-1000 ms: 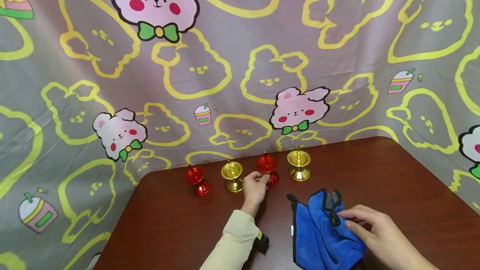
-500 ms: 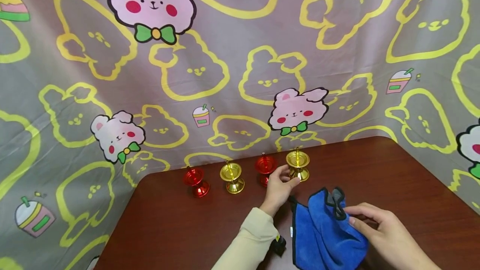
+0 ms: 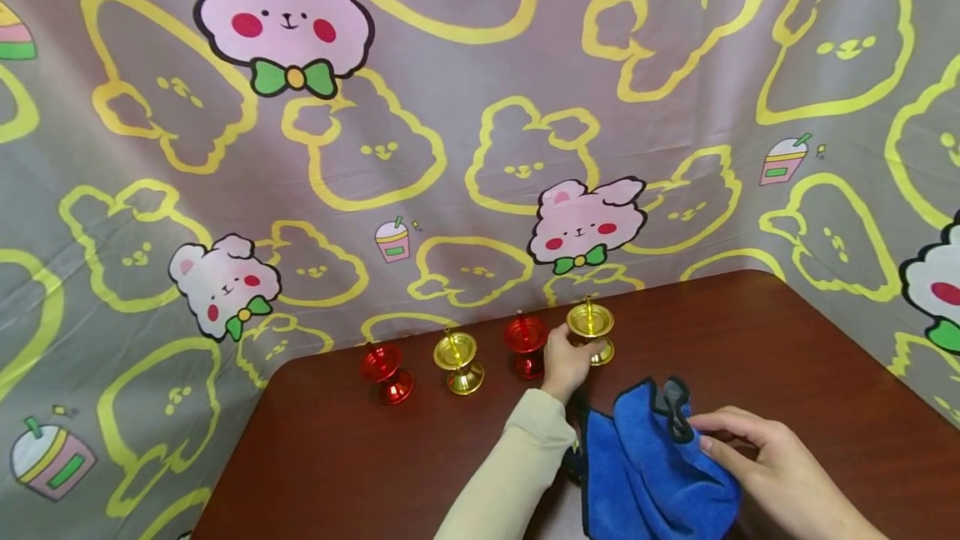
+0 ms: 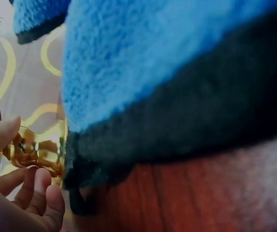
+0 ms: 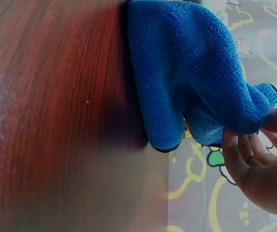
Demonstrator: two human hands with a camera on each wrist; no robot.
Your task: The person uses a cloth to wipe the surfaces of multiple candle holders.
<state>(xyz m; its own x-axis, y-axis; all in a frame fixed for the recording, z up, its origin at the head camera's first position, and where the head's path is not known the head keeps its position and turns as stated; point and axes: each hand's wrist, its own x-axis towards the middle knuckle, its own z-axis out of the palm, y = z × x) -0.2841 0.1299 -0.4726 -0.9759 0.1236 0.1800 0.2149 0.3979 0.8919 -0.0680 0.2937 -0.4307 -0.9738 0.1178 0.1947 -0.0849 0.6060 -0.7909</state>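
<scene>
My left hand [image 3: 566, 363] is at the rightmost gold candle holder [image 3: 591, 321], thumb and fingers around its stem. In the left wrist view the holder's shiny stem [image 4: 41, 149] shows between thumb and fingers, and its base is partly hidden by cloth. With thumb and fingertips my right hand [image 3: 761, 458] pinches a blue towel [image 3: 652, 465] with black edging, which hangs in folds down to the table. The right wrist view shows the towel's fuzzy folds [image 5: 191, 63] draped from the fingertips.
Left of the held one stand a red candle holder [image 3: 527, 335], another gold one [image 3: 456, 352] and another red one [image 3: 384, 365], in a row along the back of the brown table [image 3: 337, 473]. A patterned cloth curtain [image 3: 420, 182] hangs right behind them.
My left hand has moved right, from the right-hand red candle holder to the rightmost gold one, and now grips it. The right hand keeps its pinch on the towel. The head view has shifted slightly.
</scene>
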